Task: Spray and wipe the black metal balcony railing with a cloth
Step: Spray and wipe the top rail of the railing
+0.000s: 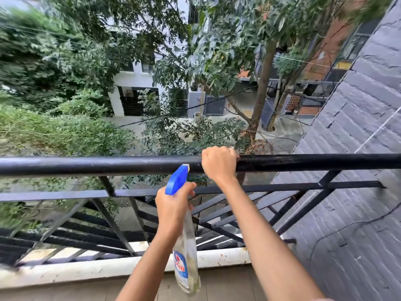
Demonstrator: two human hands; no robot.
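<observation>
The black metal balcony railing (86, 165) runs across the view, its round top bar above thinner bars and slanted struts. My left hand (172, 208) grips the neck of a clear spray bottle (186, 257) with a blue trigger head, its nozzle close to the top bar. My right hand (219, 162) is curled over the top bar just right of the nozzle. A pale sliver at its far side may be the cloth, mostly hidden under the fingers. Right of that hand the bar looks darker and glossy.
A dark grey brick wall (358, 170) closes the right side, where the railing ends. A white stained ledge (97, 266) runs under the railing. Beyond are trees (195, 61), bushes, a street far below and a white building.
</observation>
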